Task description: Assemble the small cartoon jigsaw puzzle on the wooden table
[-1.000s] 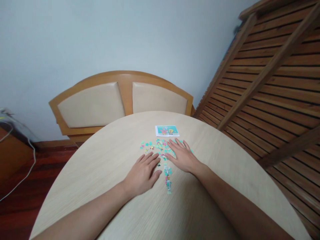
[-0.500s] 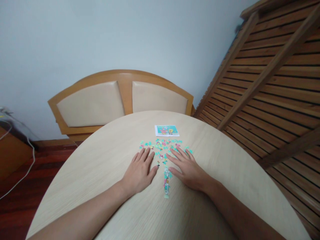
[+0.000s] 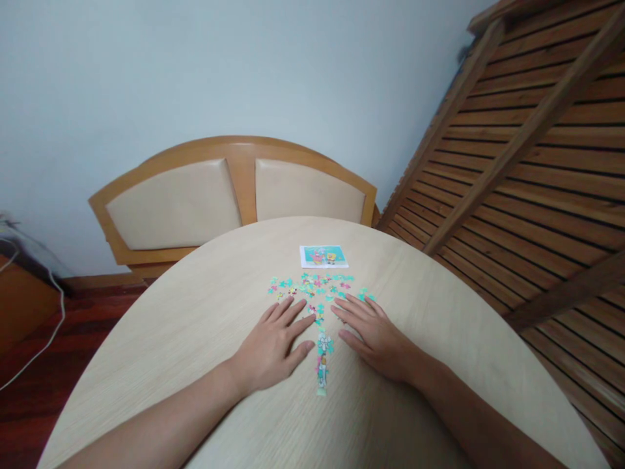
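Note:
My left hand (image 3: 276, 342) lies palm down with its fingers spread, the index fingertip at a few small puzzle pieces (image 3: 318, 315) in the middle. Opposite it, my right hand (image 3: 374, 333) is also palm down, fingers stretched out, its tips over the near edge of the loose pieces. Between and below the two hands runs a narrow joined strip of jigsaw (image 3: 323, 365) with a pale cartoon figure on it. Beyond the fingertips, several loose jigsaw pieces (image 3: 312, 281) in turquoise, pink and yellow are scattered. Some pieces may be hidden under the fingers.
A picture card (image 3: 324, 256) with pink and yellow cartoon figures lies beyond the pieces on the round wooden table (image 3: 195, 306). Behind the table stands a padded wooden headboard (image 3: 248, 182). A slatted wooden frame (image 3: 512, 156) leans at the right; a white cable (image 3: 62, 306) hangs at the left.
Both hands have drawn back slightly toward me, uncovering more loose pieces. The left fingers have shifted right, nearer the middle pieces. The view has moved a little.

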